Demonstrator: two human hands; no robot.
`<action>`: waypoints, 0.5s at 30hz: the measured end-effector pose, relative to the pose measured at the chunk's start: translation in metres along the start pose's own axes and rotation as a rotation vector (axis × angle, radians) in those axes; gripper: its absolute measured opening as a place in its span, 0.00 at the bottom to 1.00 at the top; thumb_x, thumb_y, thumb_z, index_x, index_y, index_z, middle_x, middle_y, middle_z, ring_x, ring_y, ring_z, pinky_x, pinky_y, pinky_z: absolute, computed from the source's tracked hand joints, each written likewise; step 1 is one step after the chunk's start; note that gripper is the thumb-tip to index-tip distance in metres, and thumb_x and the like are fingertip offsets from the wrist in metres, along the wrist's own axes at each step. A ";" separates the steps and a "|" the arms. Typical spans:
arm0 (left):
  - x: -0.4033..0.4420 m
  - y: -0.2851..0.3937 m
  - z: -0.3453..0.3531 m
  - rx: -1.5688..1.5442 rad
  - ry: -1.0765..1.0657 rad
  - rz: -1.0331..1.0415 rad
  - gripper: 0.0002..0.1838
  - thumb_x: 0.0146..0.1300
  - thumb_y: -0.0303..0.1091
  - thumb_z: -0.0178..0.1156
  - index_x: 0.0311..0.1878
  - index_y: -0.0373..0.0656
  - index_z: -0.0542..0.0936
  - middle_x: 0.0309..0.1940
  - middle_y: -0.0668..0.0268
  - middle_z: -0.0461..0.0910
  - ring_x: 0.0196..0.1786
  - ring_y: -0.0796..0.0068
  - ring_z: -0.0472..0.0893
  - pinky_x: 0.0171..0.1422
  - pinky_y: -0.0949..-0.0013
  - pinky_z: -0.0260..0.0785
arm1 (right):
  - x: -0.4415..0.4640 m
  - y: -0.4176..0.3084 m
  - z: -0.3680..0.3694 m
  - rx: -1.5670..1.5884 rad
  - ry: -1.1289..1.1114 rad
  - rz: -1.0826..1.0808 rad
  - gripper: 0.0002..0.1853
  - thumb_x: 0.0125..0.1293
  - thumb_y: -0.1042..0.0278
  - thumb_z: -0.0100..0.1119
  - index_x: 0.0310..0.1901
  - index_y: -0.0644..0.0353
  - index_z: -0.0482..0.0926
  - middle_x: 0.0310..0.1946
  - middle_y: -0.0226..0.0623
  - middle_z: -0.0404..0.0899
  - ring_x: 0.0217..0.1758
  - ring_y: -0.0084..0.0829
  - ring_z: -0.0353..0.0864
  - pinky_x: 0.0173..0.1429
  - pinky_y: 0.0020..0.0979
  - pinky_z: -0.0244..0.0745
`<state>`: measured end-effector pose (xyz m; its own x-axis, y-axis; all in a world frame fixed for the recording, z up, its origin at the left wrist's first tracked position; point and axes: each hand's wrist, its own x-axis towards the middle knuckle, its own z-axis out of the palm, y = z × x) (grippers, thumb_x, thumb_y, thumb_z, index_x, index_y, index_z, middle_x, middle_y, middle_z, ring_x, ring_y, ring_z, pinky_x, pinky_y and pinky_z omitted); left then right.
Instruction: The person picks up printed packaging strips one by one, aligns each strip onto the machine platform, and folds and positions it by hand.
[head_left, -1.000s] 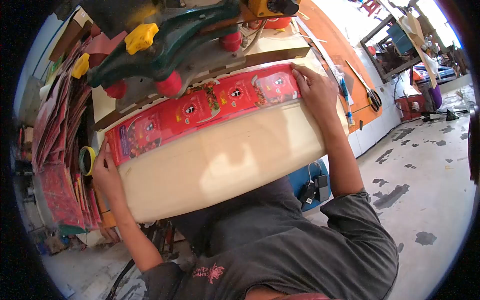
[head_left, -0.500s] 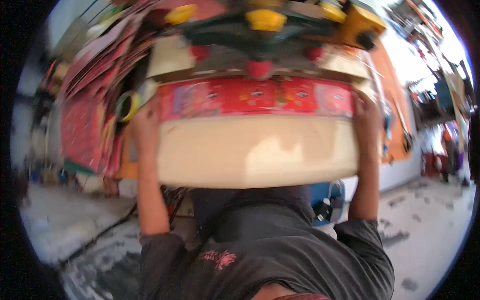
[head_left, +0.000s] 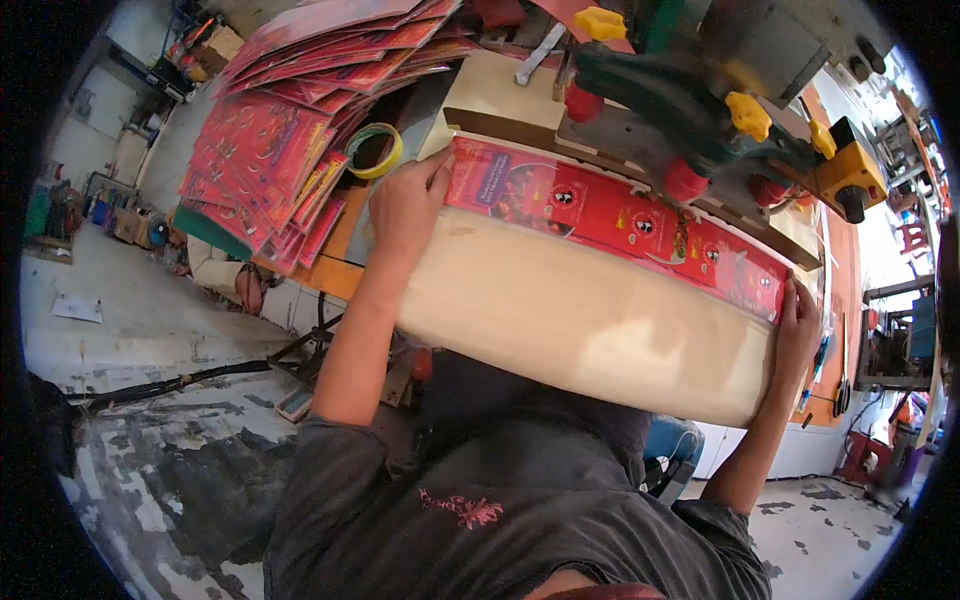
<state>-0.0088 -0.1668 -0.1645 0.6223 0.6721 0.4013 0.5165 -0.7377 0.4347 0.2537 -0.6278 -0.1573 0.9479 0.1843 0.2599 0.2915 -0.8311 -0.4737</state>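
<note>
A long red printed sheet [head_left: 620,225] with food pictures and round emblems lies along the far part of a pale, front-curving board [head_left: 580,310]. At its left end, my left hand [head_left: 410,205] is closed, thumb and fingers pressed at the corner. My right hand [head_left: 797,325] pinches the opposite end, with its fingertips on the sheet's edge. Just beyond the sheet stands a dark green machine [head_left: 650,85] with yellow knobs and red round pads. Its lower bar runs close to the sheet's far edge.
Several red printed sheets [head_left: 260,150] are stacked in a loose fan at the left. Close to my left hand rests a yellow tape roll [head_left: 373,150]. Scissors [head_left: 843,385] lie at the right on the orange tabletop [head_left: 843,240]. A yellow box with a black knob [head_left: 850,175] is on the machine.
My view has turned and tilted, so the sheet and board now slope down to the right. Both hands stay at the sheet's ends. The picture is sharper.
</note>
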 end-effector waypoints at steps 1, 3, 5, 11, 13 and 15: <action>0.001 -0.002 0.001 0.002 -0.006 0.007 0.15 0.72 0.45 0.61 0.57 0.56 0.88 0.38 0.50 0.86 0.41 0.47 0.85 0.45 0.52 0.76 | 0.000 -0.001 0.001 0.017 0.016 -0.041 0.21 0.77 0.52 0.55 0.59 0.56 0.86 0.49 0.49 0.88 0.53 0.44 0.88 0.58 0.39 0.78; 0.002 -0.004 0.002 -0.003 0.001 0.018 0.15 0.72 0.46 0.61 0.57 0.56 0.88 0.37 0.50 0.86 0.41 0.46 0.85 0.45 0.52 0.76 | 0.000 -0.003 -0.002 0.029 -0.020 -0.029 0.21 0.78 0.52 0.55 0.60 0.57 0.85 0.51 0.49 0.88 0.56 0.43 0.87 0.61 0.38 0.76; 0.001 -0.004 0.002 -0.009 -0.001 0.029 0.15 0.73 0.46 0.61 0.57 0.57 0.88 0.37 0.50 0.85 0.41 0.46 0.85 0.44 0.51 0.76 | 0.001 0.000 -0.002 0.123 -0.086 0.030 0.21 0.78 0.52 0.54 0.60 0.57 0.85 0.52 0.47 0.88 0.58 0.42 0.86 0.63 0.37 0.75; 0.004 -0.007 0.008 0.032 -0.004 0.014 0.16 0.73 0.47 0.60 0.57 0.57 0.88 0.36 0.50 0.85 0.40 0.46 0.84 0.43 0.50 0.75 | 0.001 0.003 0.000 0.061 -0.009 -0.070 0.21 0.79 0.52 0.55 0.60 0.58 0.85 0.51 0.49 0.88 0.55 0.41 0.88 0.60 0.35 0.76; 0.003 -0.010 0.009 -0.004 0.010 0.047 0.16 0.73 0.47 0.60 0.56 0.57 0.89 0.36 0.50 0.85 0.39 0.46 0.84 0.43 0.49 0.75 | 0.000 -0.001 -0.001 0.064 -0.030 -0.036 0.21 0.79 0.52 0.55 0.61 0.57 0.85 0.51 0.48 0.88 0.55 0.40 0.88 0.60 0.35 0.76; 0.001 -0.006 0.006 0.011 0.002 0.038 0.15 0.73 0.47 0.60 0.56 0.57 0.89 0.35 0.50 0.85 0.39 0.45 0.84 0.43 0.49 0.75 | 0.000 -0.001 -0.002 0.067 -0.055 0.000 0.21 0.79 0.53 0.55 0.61 0.57 0.84 0.51 0.48 0.88 0.55 0.40 0.88 0.60 0.35 0.76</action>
<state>-0.0078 -0.1619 -0.1718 0.6403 0.6437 0.4192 0.4989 -0.7634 0.4102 0.2528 -0.6281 -0.1554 0.9530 0.2143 0.2143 0.2977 -0.7945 -0.5292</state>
